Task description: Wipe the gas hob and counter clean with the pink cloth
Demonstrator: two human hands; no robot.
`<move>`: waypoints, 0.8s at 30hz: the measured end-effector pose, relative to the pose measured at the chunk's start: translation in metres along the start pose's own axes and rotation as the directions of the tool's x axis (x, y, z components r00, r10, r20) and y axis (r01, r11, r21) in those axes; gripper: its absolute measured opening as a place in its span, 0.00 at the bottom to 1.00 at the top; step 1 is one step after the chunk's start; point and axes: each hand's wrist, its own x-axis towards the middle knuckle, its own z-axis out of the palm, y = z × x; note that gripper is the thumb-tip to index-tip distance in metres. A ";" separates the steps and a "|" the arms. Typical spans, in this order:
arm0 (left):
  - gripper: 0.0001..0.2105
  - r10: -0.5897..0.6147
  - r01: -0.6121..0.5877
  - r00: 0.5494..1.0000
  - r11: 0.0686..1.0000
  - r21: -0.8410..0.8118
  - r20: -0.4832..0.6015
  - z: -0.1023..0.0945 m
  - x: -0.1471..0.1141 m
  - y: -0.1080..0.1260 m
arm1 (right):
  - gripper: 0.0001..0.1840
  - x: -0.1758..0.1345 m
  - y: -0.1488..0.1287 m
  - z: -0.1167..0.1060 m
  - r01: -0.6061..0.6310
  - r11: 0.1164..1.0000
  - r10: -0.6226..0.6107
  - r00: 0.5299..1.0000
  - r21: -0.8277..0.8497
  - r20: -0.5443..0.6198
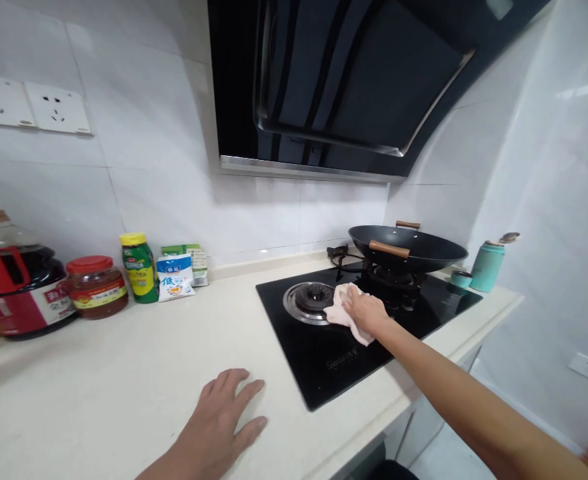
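Observation:
My right hand (367, 311) grips a pale pink cloth (345, 313) and presses it on the black glass gas stove (319, 360). The cloth lies at the right edge of the left burner (314, 298), partly over its metal ring. Part of the cloth is hidden beneath my fingers. Left of the stove, my left hand (221, 417) is over the pale countertop (174, 353), fingers apart, holding nothing.
A black wok (424, 250) with wooden handles sits on the right burner. Beyond it stands a teal bottle (488, 268). Along the left wall are a large dark bottle (19, 293), a red-lidded jar (97, 290), a green bottle (141, 270) and packets (175, 277). A range hood (334, 87) hangs overhead.

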 end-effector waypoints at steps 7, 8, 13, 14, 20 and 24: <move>0.18 0.017 -0.017 1.000 1.000 0.005 -0.009 0.003 0.000 -0.002 | 0.49 0.014 0.019 -0.005 0.094 0.995 -0.099 0.981 0.041 0.167; 0.17 0.016 -0.016 1.000 1.000 0.008 -0.009 0.003 0.001 -0.002 | 0.51 0.012 0.021 -0.005 0.115 0.992 -0.122 0.976 0.046 0.181; 0.17 0.020 -0.019 1.000 1.000 0.014 -0.024 0.004 -0.001 -0.003 | 0.41 0.005 0.023 -0.006 0.189 0.979 -0.201 0.961 0.078 0.192; 0.18 0.023 -0.023 0.999 1.000 0.016 -0.033 0.007 -0.002 -0.004 | 0.40 0.007 0.023 -0.005 0.192 0.978 -0.204 0.960 0.081 0.191; 0.21 0.009 -0.005 0.996 0.999 0.044 -0.093 0.031 -0.011 -0.022 | 0.31 0.052 0.032 0.000 0.071 0.996 -0.077 0.987 0.050 0.141; 0.23 0.023 -0.019 0.995 0.999 0.044 -0.102 0.037 -0.015 -0.028 | 0.29 0.086 0.056 -0.001 -0.058 0.997 0.054 0.994 0.041 0.098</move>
